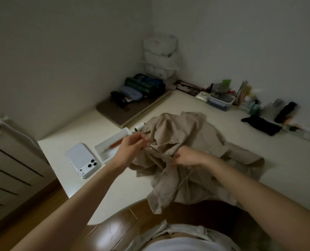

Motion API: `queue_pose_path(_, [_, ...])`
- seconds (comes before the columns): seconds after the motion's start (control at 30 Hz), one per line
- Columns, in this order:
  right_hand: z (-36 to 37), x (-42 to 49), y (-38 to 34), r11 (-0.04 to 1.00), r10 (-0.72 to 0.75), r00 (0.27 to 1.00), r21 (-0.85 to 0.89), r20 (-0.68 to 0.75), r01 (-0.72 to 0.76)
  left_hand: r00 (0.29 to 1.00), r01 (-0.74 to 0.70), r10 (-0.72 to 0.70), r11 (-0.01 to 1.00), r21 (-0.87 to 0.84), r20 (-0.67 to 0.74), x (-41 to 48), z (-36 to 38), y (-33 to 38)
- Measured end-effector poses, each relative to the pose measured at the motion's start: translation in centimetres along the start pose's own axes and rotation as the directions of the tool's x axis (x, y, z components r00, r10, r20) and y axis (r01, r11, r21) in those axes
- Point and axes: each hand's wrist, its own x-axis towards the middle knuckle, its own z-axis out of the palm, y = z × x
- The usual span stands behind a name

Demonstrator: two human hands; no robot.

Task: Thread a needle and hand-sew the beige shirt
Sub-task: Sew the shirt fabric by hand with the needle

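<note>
The beige shirt (175, 142) lies crumpled mid-table (241, 160), its hem hanging off the 6 o'clock edge. The right hand (187, 157) pinches a fold at its centre. At the shirt's 9 o'clock edge the left hand (132, 146) has its fingers (144, 140) drawn narrow; I cannot tell what they hold.

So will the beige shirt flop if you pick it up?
Probably floppy: the beige shirt lies in soft crumpled folds, and its edge droops over the table. Likely light too, as the right hand bunches it with just its fingers.
</note>
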Motion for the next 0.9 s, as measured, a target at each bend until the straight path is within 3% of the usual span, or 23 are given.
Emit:
queue_pose_path(0.13, [-0.4, 0.5, -1.0, 0.983, -0.125, 0.961, 0.102, -0.246, 0.153, 0.998, -0.056, 0.056, 0.998, 0.001, -0.008, 1.0, 0.4, 0.9])
queue_pose_path(0.3, [0.6, 1.8, -2.3, 0.980, -0.193, 0.969, 0.017, -0.156, 0.198, 0.993, -0.117, 0.116, 0.992, -0.041, -0.029, 1.6, 0.8, 1.5])
queue_pose_path(0.43, [0.8, 1.8, -2.7, 0.975, -0.220, 0.948, -0.023, -0.231, 0.221, 0.990, -0.126, 0.122, 0.990, -0.059, -0.068, 1.8, 0.8, 1.3])
queue_pose_path(0.67, [-0.4, 0.7, -1.9, 0.970, -0.206, 0.951, 0.084, -0.230, 0.230, 0.994, -0.101, 0.100, 0.994, -0.036, -0.047, 2.3, 0.9, 1.2])
queue_pose_path(0.8, [-1.2, 1.0, -1.1, 0.966, -0.192, 0.947, 0.120, -0.256, 0.228, 0.990, -0.064, 0.045, 0.988, 0.137, 0.137, 2.8, 1.1, 0.3])
queue_pose_path(0.9, [-1.8, 1.1, -0.6, 0.967, -0.156, 0.942, 0.149, -0.296, 0.207, 0.992, -0.033, -0.003, 0.959, 0.281, 0.125, 2.7, 1.2, -0.4])
